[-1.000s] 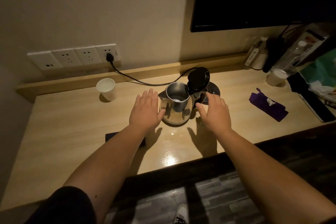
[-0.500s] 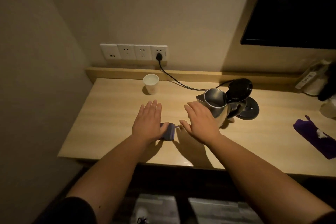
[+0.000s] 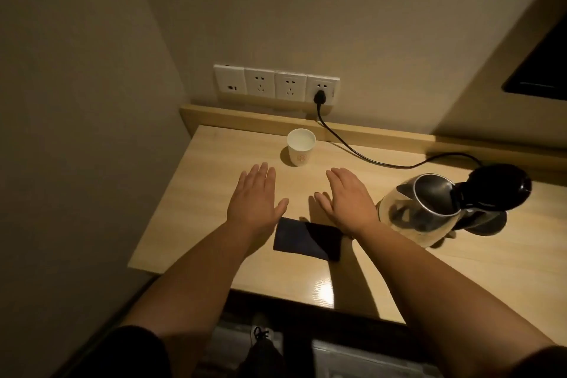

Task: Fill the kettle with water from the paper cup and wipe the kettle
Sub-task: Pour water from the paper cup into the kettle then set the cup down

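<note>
A white paper cup (image 3: 301,147) stands upright near the back of the wooden desk (image 3: 214,239), water showing inside. The steel kettle (image 3: 418,212) stands at the right with its black lid (image 3: 497,187) flipped up. A dark folded cloth (image 3: 306,238) lies flat between my forearms. My left hand (image 3: 254,202) hovers flat, fingers straight, just left of the cloth and in front of the cup. My right hand (image 3: 348,199) is flat too, between the cup and the kettle, touching neither. Both hands hold nothing.
A black power cord (image 3: 352,150) runs from a wall socket strip (image 3: 276,84) along the desk's back towards the kettle. A wall closes off the desk's left side. A dark screen corner (image 3: 540,77) hangs at the upper right.
The view has swung left, so the kettle now sits at the right. Both hands moved away from the kettle towards the cup, and the dark cloth is uncovered.
</note>
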